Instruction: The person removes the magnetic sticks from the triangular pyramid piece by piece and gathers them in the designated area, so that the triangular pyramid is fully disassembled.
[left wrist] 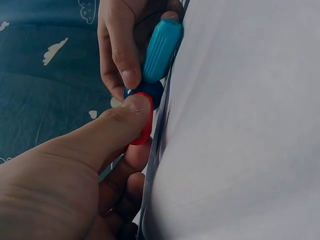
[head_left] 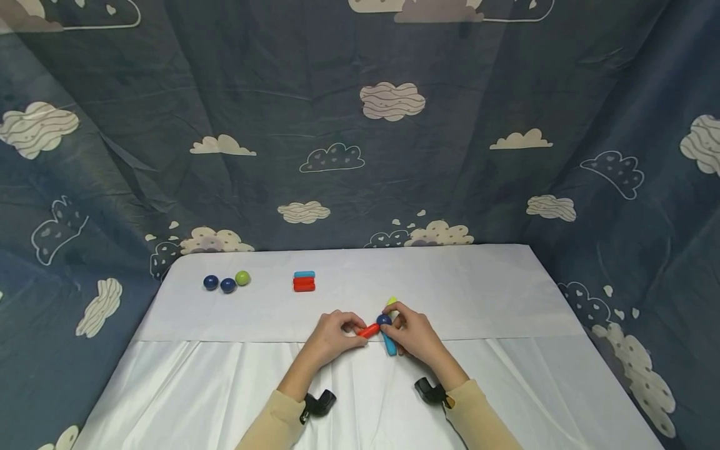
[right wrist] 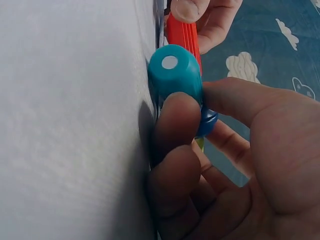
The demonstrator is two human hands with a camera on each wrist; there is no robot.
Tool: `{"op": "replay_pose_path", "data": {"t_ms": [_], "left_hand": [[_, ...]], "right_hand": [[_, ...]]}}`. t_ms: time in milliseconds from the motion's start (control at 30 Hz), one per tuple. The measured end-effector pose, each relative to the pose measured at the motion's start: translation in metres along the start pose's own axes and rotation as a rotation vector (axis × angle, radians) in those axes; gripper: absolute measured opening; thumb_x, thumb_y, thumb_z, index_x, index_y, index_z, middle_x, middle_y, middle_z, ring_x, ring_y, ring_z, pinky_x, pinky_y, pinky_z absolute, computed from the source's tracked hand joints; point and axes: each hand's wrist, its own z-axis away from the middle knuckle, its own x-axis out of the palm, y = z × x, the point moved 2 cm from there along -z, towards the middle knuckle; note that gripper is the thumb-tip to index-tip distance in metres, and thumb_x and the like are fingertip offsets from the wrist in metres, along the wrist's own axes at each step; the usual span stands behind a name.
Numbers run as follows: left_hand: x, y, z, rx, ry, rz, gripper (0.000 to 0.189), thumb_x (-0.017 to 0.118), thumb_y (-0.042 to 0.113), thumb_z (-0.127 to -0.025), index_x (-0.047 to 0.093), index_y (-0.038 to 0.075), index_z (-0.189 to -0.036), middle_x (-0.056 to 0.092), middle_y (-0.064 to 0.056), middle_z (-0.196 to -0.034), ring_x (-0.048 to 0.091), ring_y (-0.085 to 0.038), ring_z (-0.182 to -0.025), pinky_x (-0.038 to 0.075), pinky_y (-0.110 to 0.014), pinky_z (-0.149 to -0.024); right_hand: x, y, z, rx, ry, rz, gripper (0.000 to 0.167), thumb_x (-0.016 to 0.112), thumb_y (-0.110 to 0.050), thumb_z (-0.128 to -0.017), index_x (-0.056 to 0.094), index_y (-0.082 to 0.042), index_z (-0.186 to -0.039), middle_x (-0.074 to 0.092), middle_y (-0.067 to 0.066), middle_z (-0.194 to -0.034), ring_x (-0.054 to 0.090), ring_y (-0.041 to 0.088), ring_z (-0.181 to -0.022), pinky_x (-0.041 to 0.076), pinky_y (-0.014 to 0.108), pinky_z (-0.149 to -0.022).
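Thumb and fingers of my left hand [head_left: 330, 336] pinch a red building rod [head_left: 369, 330], whose far end meets a dark blue ball [head_left: 384, 319]. My right hand [head_left: 419, 335] holds that ball between thumb and fingers. From the ball a light blue rod [head_left: 389, 344] extends toward me; in the right wrist view the light blue rod [right wrist: 175, 70] shows a pale round disc on its end. A yellow-green piece [head_left: 392, 301] shows just beyond the right fingers, mostly hidden by them. The left wrist view shows the left thumb covering much of the red rod [left wrist: 145, 134].
At the back left of the white-covered table [head_left: 478, 287] lie two dark blue balls [head_left: 210, 282] and a green ball [head_left: 242, 278]. Right of them, a light blue rod [head_left: 304, 274] lies alongside two red rods [head_left: 304, 288]. A dark cloud-patterned cloth [head_left: 337, 194] hangs behind the table.
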Motion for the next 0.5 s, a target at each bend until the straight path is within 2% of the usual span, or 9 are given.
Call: {"op": "replay_pose_path", "data": {"t_ms": [200, 367, 500], "left_hand": [[-0.0011, 0.0002, 0.0010, 0.010, 0.018, 0.005, 0.017, 0.082, 0.028, -0.092, 0.081, 0.023, -0.109, 0.070, 0.008, -0.093, 0.057, -0.009, -0.084, 0.047, -0.026, -0.076], [-0.0022, 0.0001, 0.0012, 0.014, 0.051, 0.049, 0.019, 0.080, 0.019, -0.094, 0.080, 0.018, -0.113, 0.070, 0.005, -0.094, 0.057, -0.009, -0.083, 0.048, -0.025, -0.075], [-0.0022, -0.0016, 0.0005, -0.002, 0.077, 0.082, 0.019, 0.081, 0.018, -0.094, 0.079, 0.017, -0.113, 0.069, 0.004, -0.091, 0.057, -0.009, -0.082, 0.047, -0.024, -0.075]], "right_hand": [[0.0000, -0.0001, -0.0002, -0.004, -0.010, 0.004, 0.029, 0.077, -0.017, -0.097, 0.066, -0.019, -0.124, 0.063, -0.002, -0.075, 0.053, 0.014, -0.045, 0.039, 0.024, -0.044], [-0.0003, 0.0000, -0.0006, -0.024, -0.035, 0.012, 0.029, 0.078, -0.018, -0.095, 0.067, -0.020, -0.122, 0.062, -0.002, -0.074, 0.053, 0.014, -0.046, 0.039, 0.024, -0.045], [-0.0012, -0.0005, 0.0001, -0.060, -0.060, 0.020, 0.029, 0.078, -0.018, -0.095, 0.068, -0.019, -0.123, 0.062, -0.003, -0.072, 0.052, 0.012, -0.048, 0.039, 0.024, -0.046]]}}
